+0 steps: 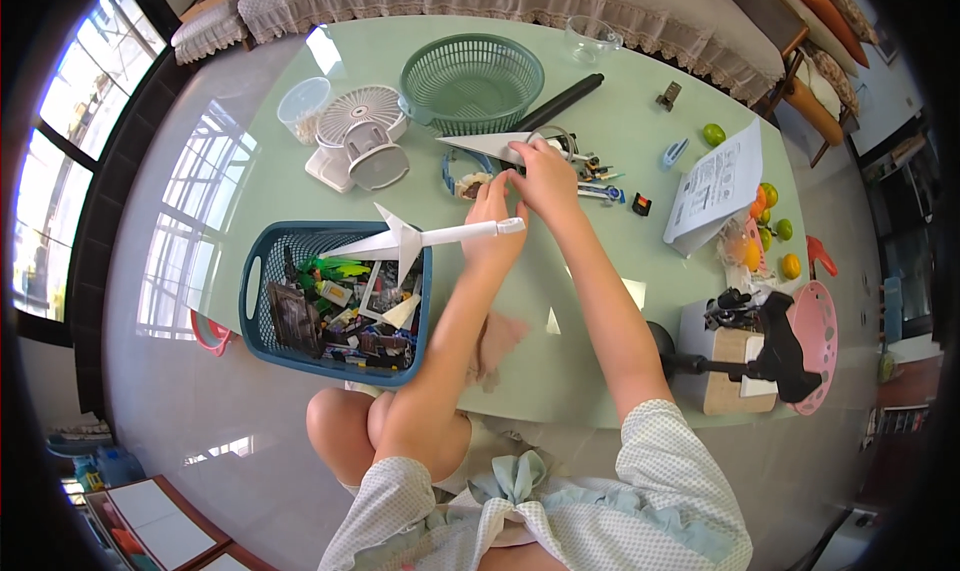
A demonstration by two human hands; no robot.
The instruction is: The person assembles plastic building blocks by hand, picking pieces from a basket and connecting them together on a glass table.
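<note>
My left hand [492, 214] and my right hand [548, 176] meet over the table's middle, their fingertips close together. Both have fingers drawn in around something too small or hidden to make out. A flat, pale, pointed triangular piece [478, 145] lies against my right fingers. Beside my left fingertips is a small blue-rimmed item [458, 171] with something brown and white in it. A long white plastic piece with pointed fins [404, 241] reaches from above the blue basket [258, 316] across the back of my left hand. The basket holds a jumble of small toy bricks [350, 321].
A green basket [408, 81], a black tube [565, 101], a white fan [360, 121] and clear cups [303, 106] stand farther back. Rightward are pens [600, 176], a propped booklet [715, 191], fruit [768, 196] and a black stand [780, 356]. A cloth [495, 346] lies nearby.
</note>
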